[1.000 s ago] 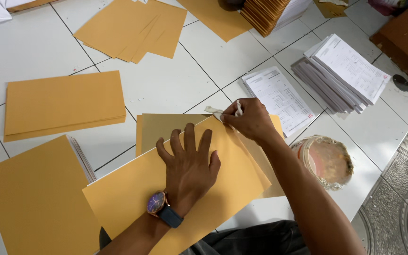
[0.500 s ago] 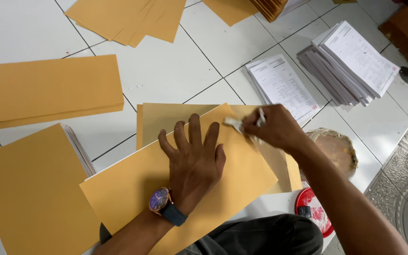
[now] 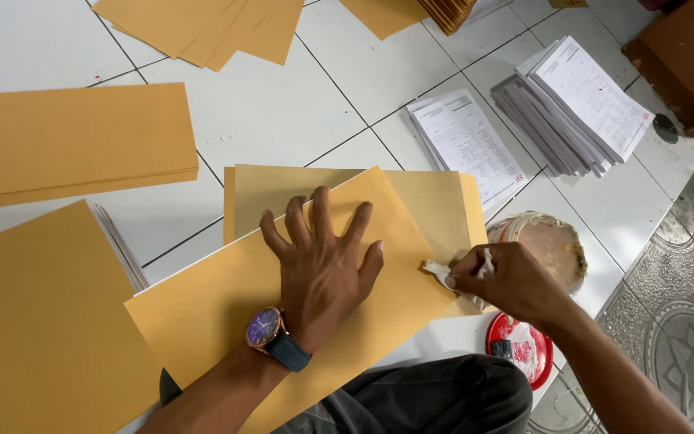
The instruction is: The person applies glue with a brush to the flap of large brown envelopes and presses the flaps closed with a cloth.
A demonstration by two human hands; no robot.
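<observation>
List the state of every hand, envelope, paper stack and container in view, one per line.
Left hand: flat, fingers spread, pressing the top brown paper envelope.
Right hand: pinching a small white wad at the envelope's right edge.
Round paste-smeared tub: open.
Red round lid: off, lying on the floor.
Printed white sheet stack: fanned, face up.
Folded brown envelope pile: squared, flat.

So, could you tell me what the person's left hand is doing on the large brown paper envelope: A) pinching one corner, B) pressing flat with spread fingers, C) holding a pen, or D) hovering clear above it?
B: the left hand lies palm-down, fingers spread, on the large brown paper envelope, while the right hand holds a small white wad at its edge.
</observation>
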